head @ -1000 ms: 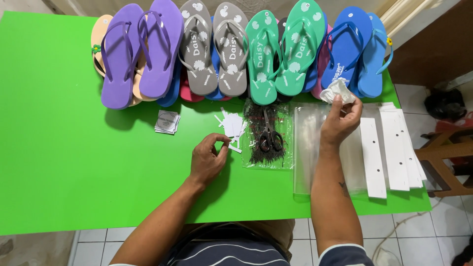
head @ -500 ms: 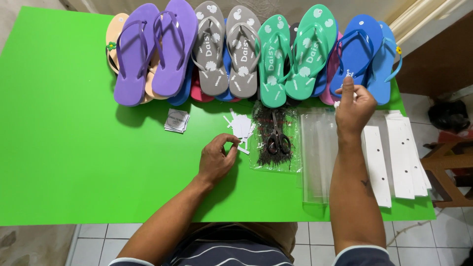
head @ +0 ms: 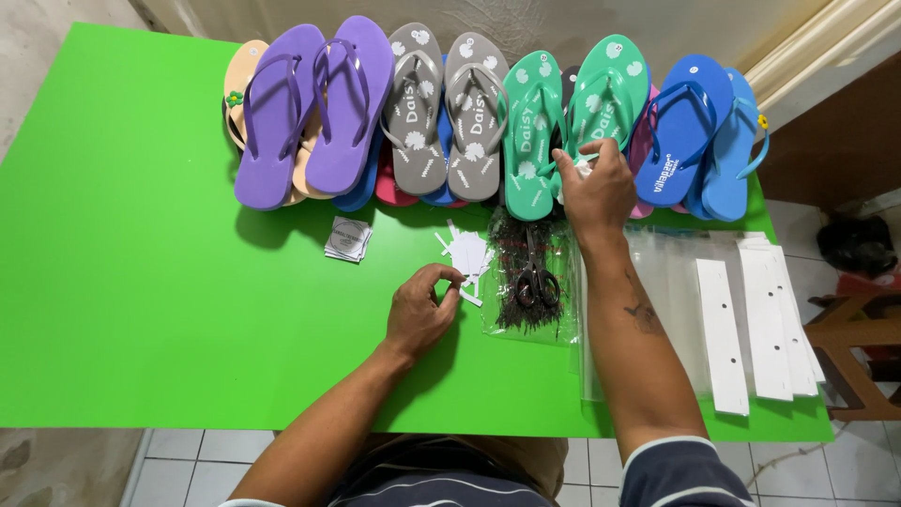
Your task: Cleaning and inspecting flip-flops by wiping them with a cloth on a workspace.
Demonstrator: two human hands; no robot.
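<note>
Though our right hand (head: 593,192) covers what it clutches, a scrap of white shows at its fingers, by the green sandals (head: 568,117). Our left hand (head: 419,313) pinches closed on a small white tag (head: 469,297) beside the tag pile (head: 466,252).

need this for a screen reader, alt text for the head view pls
A person's right hand reaches to green flip-flops in a row on a green table, while the left hand pinches a white paper tag beside scissors.
</note>
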